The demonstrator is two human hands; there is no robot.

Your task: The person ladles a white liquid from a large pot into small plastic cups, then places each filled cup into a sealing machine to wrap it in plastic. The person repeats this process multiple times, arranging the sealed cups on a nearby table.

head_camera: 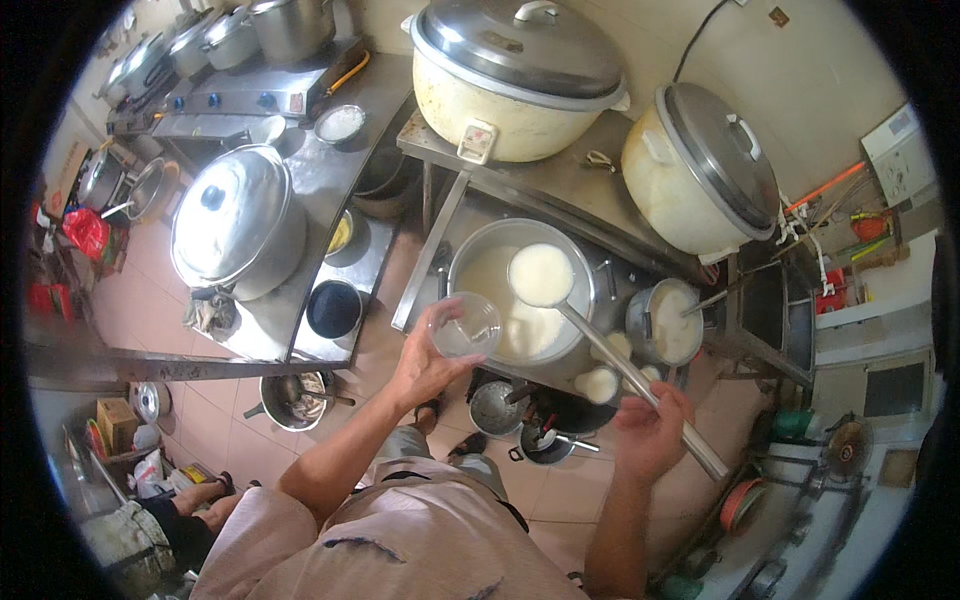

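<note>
In my left hand (pixel 433 358) is a clear plastic cup (pixel 474 328), its mouth facing up, beside the near left rim of a large metal pot (pixel 583 330) of milky white liquid. My right hand (pixel 654 431) grips the metal handle of a long ladle (pixel 540 274). The ladle's bowl, full of pale liquid, is over the pot, to the right of the cup. Several cups with pale liquid, one of them a clear cup (pixel 600 385), stand at the pot's right front. A smaller pot (pixel 666 322) of whitish liquid with a utensil in it stands further right.
Two big lidded rice cookers (pixel 517 112) (pixel 697 172) stand on the metal shelf behind. At left, a lidded aluminium pot (pixel 240 225) and a bowl of white grains (pixel 340 124) sit on a steel counter. On the floor are a pan (pixel 292 401) and bowls. Another person's legs (pixel 210 499) show at lower left.
</note>
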